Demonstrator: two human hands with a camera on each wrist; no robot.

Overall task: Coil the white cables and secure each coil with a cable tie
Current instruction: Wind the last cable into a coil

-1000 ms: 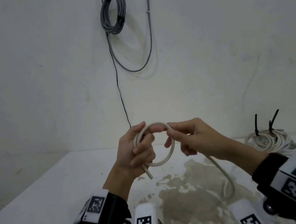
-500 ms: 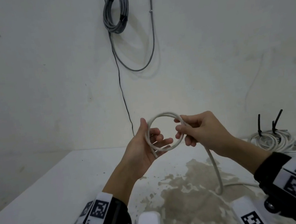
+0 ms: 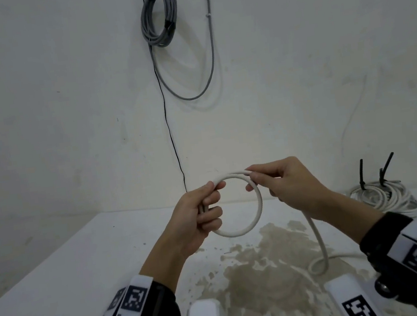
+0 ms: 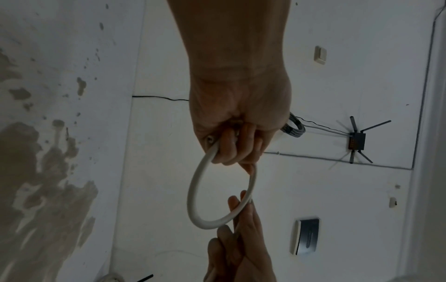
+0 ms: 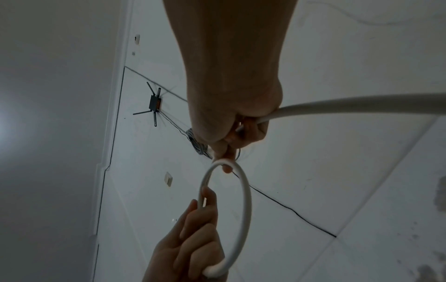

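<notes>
Holding a round loop of white cable [image 3: 257, 204] up above the counter [image 3: 59, 283], I have my left hand [image 3: 197, 220] curled round its left side and my right hand [image 3: 282, 182] pinching the top where two strands overlap. From my right hand the loose length drops to the stained counter. Farther right lies a finished coil [image 3: 382, 196] with black ties [image 3: 362, 173].

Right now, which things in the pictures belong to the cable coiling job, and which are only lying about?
Job:
- white cable, loop held by left hand and right hand
- finished white coils with black cable ties

Lying about:
- grey cable coil on wall
- thin black wire
- router
- stained table
</notes>
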